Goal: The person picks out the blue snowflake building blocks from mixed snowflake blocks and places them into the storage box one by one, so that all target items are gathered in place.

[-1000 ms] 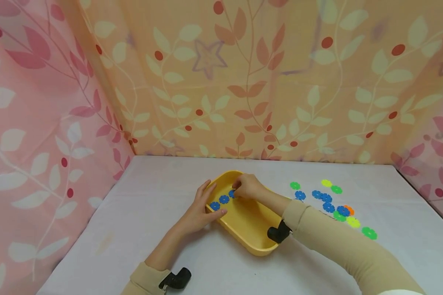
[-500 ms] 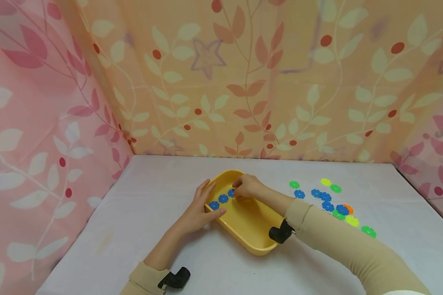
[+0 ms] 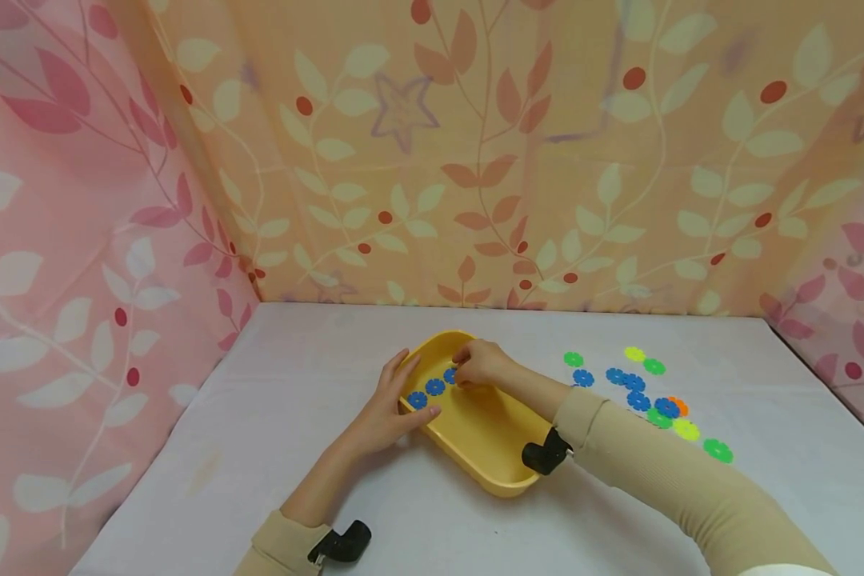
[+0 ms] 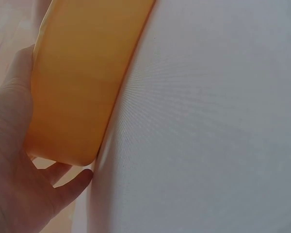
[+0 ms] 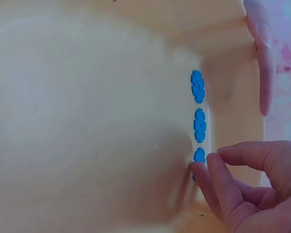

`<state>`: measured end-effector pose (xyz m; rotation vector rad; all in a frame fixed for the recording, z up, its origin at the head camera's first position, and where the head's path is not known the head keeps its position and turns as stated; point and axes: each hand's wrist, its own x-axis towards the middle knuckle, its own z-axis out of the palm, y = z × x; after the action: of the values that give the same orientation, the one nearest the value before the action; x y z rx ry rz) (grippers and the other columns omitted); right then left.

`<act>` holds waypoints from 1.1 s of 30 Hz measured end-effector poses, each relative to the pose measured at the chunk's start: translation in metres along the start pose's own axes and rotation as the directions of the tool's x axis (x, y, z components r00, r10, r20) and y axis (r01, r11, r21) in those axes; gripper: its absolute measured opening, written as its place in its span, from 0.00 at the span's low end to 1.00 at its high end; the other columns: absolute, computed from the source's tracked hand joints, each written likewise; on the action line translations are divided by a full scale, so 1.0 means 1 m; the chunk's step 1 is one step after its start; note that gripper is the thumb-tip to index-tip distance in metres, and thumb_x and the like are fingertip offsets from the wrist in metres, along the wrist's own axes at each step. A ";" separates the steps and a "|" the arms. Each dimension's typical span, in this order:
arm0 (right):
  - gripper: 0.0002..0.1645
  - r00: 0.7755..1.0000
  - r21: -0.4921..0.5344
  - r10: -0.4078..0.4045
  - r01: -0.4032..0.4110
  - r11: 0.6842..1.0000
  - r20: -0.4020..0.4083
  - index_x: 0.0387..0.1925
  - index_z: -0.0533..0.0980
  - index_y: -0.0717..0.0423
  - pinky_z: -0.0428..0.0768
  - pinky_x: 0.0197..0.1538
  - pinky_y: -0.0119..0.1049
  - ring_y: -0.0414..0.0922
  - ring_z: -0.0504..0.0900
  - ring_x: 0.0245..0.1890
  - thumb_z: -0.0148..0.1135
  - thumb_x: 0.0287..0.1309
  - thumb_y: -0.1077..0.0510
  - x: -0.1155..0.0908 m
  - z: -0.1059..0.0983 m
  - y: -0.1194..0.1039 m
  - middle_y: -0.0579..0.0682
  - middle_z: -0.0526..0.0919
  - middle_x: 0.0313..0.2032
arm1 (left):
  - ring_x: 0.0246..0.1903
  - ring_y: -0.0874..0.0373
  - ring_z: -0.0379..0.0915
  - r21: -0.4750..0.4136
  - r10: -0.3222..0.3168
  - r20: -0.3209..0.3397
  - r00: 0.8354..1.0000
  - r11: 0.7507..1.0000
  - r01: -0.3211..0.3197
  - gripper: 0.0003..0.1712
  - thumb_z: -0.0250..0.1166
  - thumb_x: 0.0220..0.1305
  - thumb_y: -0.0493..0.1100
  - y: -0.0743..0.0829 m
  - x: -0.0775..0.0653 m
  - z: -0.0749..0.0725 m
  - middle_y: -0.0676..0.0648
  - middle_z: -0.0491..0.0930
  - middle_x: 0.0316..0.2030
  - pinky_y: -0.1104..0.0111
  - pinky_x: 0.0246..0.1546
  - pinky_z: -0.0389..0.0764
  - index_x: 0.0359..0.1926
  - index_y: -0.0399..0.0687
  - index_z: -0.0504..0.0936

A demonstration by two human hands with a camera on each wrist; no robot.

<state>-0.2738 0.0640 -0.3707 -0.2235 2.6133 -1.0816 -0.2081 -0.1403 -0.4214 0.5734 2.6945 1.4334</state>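
A yellow plastic tray (image 3: 486, 424) sits at a slant on the white table. Three blue flower-shaped discs lie in a row along its far-left end: a first disc (image 3: 417, 400), a middle disc (image 3: 435, 387) and a third disc (image 3: 450, 375). My left hand (image 3: 389, 412) holds the tray's left corner, thumb over the rim and fingers along the outside of the end wall (image 4: 82, 87). Inside the tray, my right hand (image 3: 484, 364) touches the third disc with its fingertips (image 5: 200, 170), covering part of it. Nothing shows between right thumb and forefinger.
To the right of the tray, flower discs lie scattered on the table: several blue (image 3: 638, 401), several green (image 3: 718, 450), yellow (image 3: 686, 430) and one orange (image 3: 681, 406), some overlapping. Floral curtains (image 3: 475, 160) hang behind and beside the table (image 3: 295, 352).
Almost nothing moves: the right fingertips stay at the third disc and the left hand stays on the tray. The whole view shifts very slightly.
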 end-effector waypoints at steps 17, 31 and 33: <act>0.24 0.996 0.252 -0.087 0.078 0.965 0.022 0.58 0.74 0.64 0.82 0.47 0.38 0.51 0.83 0.45 0.64 0.61 0.60 -0.027 -0.053 -0.014 0.57 0.80 0.48 | 0.72 0.47 0.42 0.011 0.007 0.007 1.000 1.000 -0.007 0.51 0.70 0.59 0.58 0.000 0.001 -0.001 0.50 0.37 0.76 0.48 0.69 0.51 0.76 0.55 0.53; 0.29 0.990 0.308 -0.144 0.140 0.941 -0.012 0.62 0.72 0.60 0.76 0.56 0.46 0.56 0.74 0.59 0.61 0.65 0.49 -0.096 -0.104 0.056 0.59 0.75 0.60 | 0.73 0.44 0.41 0.018 0.017 0.015 1.000 1.000 -0.017 0.51 0.70 0.59 0.58 0.002 0.001 -0.003 0.47 0.37 0.76 0.45 0.68 0.50 0.76 0.54 0.52; 0.29 0.991 0.308 -0.128 0.132 0.942 -0.034 0.62 0.72 0.61 0.76 0.56 0.46 0.57 0.74 0.58 0.61 0.66 0.49 -0.105 -0.108 0.071 0.60 0.74 0.60 | 0.73 0.44 0.41 0.016 0.014 0.017 1.000 1.000 -0.014 0.51 0.70 0.59 0.58 0.002 0.001 -0.003 0.48 0.37 0.76 0.44 0.67 0.50 0.76 0.55 0.52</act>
<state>-0.2132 0.2124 -0.3259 -0.3216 2.4223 -1.5231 -0.2093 -0.1410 -0.4181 0.6040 2.6969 1.4045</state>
